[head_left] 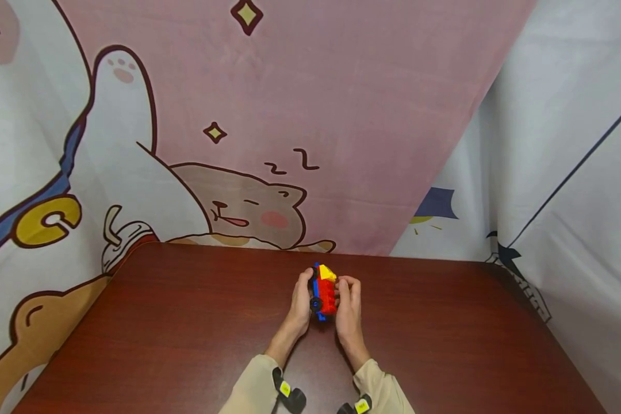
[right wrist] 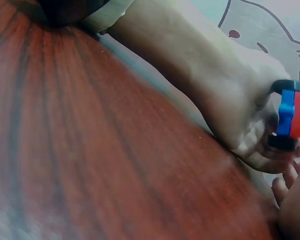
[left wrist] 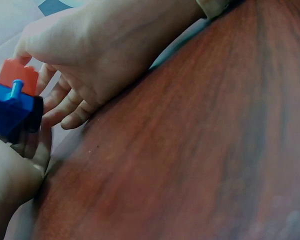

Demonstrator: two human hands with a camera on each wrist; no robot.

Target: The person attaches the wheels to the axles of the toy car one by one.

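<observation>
A small toy car (head_left: 327, 294) built from bricks is held up between both hands over the table. It has red blocks, a yellow sloped piece (head_left: 327, 273) at its far end, a blue base (left wrist: 10, 107) and black wheels (right wrist: 282, 142). My left hand (head_left: 299, 305) grips the wheel side, thumb along the edge. From the other side my right hand (head_left: 349, 310) holds the car by its red and yellow bricks, with fingers bent around the side. In the left wrist view, right-hand fingertips reach the red block (left wrist: 19, 74). Part of the car is hidden by the fingers.
A brown wooden table (head_left: 186, 322) spreads beneath the hands. Behind it hangs a pink and white cloth (head_left: 367, 115) printed with cartoon animals, and a white cloth (head_left: 569, 144) hangs at the right. Dark wrist bands (head_left: 290, 397) sit over the beige sleeves.
</observation>
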